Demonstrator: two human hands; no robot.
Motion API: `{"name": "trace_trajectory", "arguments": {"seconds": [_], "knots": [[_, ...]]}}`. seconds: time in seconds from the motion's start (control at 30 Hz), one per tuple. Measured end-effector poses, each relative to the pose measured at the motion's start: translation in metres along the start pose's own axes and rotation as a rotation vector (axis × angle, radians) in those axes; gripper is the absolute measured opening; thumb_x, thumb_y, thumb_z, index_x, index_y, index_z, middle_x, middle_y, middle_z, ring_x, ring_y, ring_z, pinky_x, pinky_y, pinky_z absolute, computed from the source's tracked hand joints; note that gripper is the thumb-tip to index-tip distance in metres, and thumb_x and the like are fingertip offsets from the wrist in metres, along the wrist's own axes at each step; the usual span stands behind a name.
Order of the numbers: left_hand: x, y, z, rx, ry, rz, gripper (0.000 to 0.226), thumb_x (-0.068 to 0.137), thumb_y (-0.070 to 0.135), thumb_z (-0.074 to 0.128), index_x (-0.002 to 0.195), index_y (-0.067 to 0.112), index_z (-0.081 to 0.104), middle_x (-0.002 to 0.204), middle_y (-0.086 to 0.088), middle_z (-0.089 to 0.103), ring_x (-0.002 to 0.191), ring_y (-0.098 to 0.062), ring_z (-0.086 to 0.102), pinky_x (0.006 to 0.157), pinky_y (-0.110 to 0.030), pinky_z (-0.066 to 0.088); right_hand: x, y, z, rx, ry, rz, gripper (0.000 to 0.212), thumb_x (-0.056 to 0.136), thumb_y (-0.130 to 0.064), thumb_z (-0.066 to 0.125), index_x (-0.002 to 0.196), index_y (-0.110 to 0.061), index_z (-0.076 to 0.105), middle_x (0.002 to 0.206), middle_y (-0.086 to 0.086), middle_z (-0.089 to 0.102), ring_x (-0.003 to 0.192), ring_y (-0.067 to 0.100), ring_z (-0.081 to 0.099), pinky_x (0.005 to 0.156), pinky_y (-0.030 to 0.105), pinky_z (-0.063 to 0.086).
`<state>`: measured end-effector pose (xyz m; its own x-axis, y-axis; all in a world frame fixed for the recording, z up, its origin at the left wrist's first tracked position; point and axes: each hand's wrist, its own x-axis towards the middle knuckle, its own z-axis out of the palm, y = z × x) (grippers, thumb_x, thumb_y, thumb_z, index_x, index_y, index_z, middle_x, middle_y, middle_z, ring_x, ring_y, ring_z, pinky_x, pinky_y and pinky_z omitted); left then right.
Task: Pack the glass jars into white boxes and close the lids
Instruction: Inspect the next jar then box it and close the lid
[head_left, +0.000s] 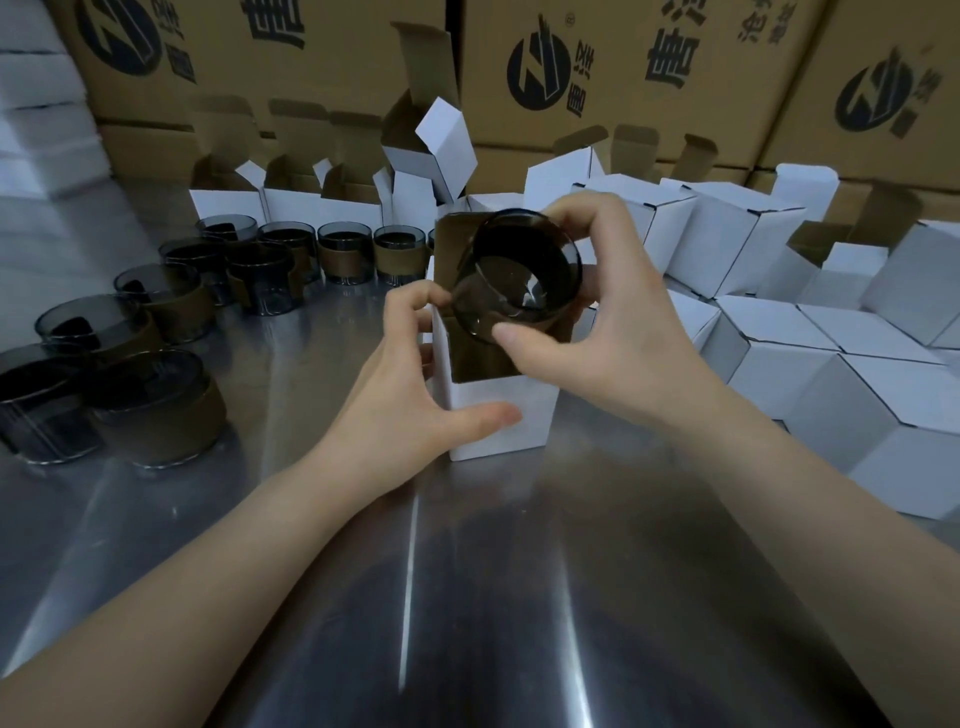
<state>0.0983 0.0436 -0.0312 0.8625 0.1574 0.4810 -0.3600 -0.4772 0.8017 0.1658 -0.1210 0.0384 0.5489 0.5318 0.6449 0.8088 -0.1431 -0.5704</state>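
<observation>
Your right hand (597, 332) has its thumb and fingers curled round the rim of a dark smoked glass jar (519, 280). You hold it tilted, mouth towards you, just above the open top of an upright white cardboard box (498, 421). The jar's base is at the opening but not yet inside.

Your left hand (410, 395) clamps that box, thumb flat across its front wall and fingers hooked at the upper left edge. They seem to pin a side flap out of the way (the jar hides that corner, so I can't be sure). That grip stops the light box tipping on the polished steel table (467, 597) as the jar goes in.

The lid flap, brown inside, stands up behind the jar, so the opening is free. I judge you must level the jar before lowering it.

Unpacked jars with brown sleeves (156, 410) wait at your left, and closed white boxes (779, 364) are piled at your right.
</observation>
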Motion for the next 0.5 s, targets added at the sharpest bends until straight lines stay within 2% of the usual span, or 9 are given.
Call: {"name": "trace_trajectory", "arguments": {"seconds": [0.07, 0.2, 0.3, 0.5], "knots": [[0.0, -0.0007, 0.0026, 0.01, 0.01, 0.002, 0.084, 0.059, 0.048, 0.084, 0.12, 0.052, 0.028, 0.126, 0.015, 0.054, 0.114, -0.008, 0.06, 0.099, -0.041, 0.051, -0.0004, -0.0028, 0.0009, -0.079, -0.012, -0.006, 0.059, 0.067, -0.031, 0.073, 0.116, -0.023, 0.042, 0.114, -0.01, 0.047, 0.105, 0.008, 0.054, 0.082, 0.03, 0.053], [0.0, -0.0012, 0.0041, 0.008, 0.045, 0.003, 0.088, 0.058, 0.044, 0.086, 0.12, 0.059, 0.025, 0.126, 0.015, 0.054, 0.114, -0.006, 0.06, 0.098, -0.04, 0.051, -0.0015, -0.0065, 0.0035, -0.164, -0.001, -0.013, 0.061, 0.067, -0.031, 0.071, 0.121, -0.021, 0.044, 0.116, -0.012, 0.046, 0.106, 0.001, 0.048, 0.084, 0.033, 0.053], [0.0003, -0.0018, 0.0044, 0.033, 0.042, 0.012, 0.09, 0.06, 0.045, 0.086, 0.124, 0.056, 0.023, 0.128, 0.016, 0.053, 0.115, -0.005, 0.059, 0.098, -0.039, 0.052, -0.0017, -0.0069, 0.003, -0.22, -0.024, -0.02, 0.067, 0.069, -0.033, 0.07, 0.129, -0.017, 0.046, 0.121, -0.01, 0.05, 0.111, 0.004, 0.049, 0.086, 0.034, 0.053], [0.0011, -0.0032, 0.0057, 0.046, 0.037, -0.02, 0.097, 0.056, 0.05, 0.084, 0.129, 0.053, 0.02, 0.132, 0.013, 0.047, 0.119, -0.008, 0.056, 0.1, -0.039, 0.05, 0.0047, 0.001, -0.0039, -0.343, -0.132, 0.067, 0.06, 0.072, -0.043, 0.075, 0.124, -0.025, 0.053, 0.116, -0.011, 0.059, 0.108, 0.008, 0.054, 0.082, 0.014, 0.042]]}}
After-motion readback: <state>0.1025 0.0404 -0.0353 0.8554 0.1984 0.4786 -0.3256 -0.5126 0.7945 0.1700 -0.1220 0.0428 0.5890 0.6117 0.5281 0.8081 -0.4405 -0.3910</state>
